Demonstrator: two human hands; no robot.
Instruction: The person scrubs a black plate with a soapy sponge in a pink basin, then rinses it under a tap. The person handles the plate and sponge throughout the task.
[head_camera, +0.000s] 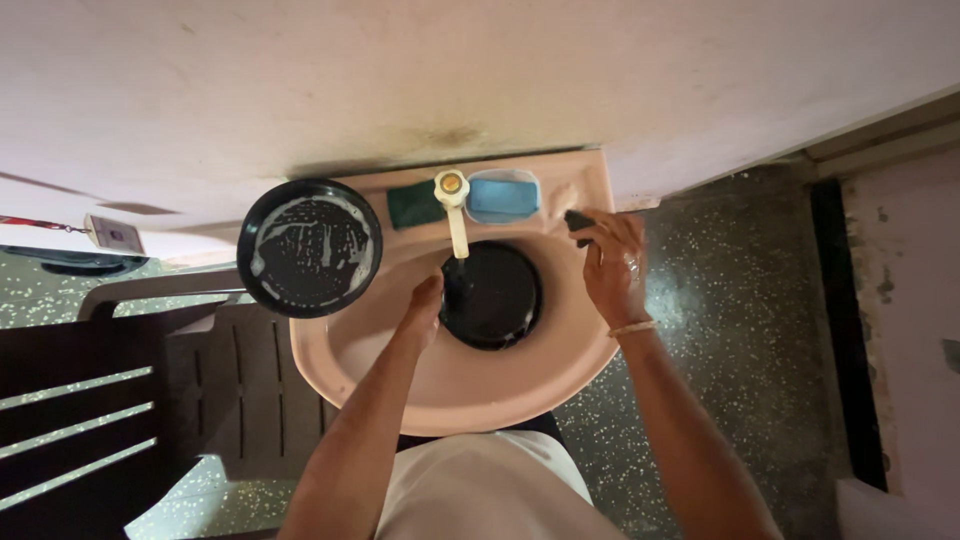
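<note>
Your left hand (424, 312) grasps the left rim of a black pan (492, 295) lying flat in the pink sink (470, 395) under the tap (455, 210), while your right hand (612, 268), just right of it, clenches a dark scrubber (577, 221).

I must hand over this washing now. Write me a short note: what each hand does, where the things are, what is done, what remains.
Left hand: holds the edge of the black pan in the pink sink, under the white tap.
Right hand: closed on a dark scrubber at the sink's right rim.
Second black pan: on the left rim, covered in soap foam, not rinsed.
Green sponge and blue soap dish: on the back ledge.
Done: second pan soaped.
Left: probably finish the pan in the sink, rinse the soapy one.
</note>
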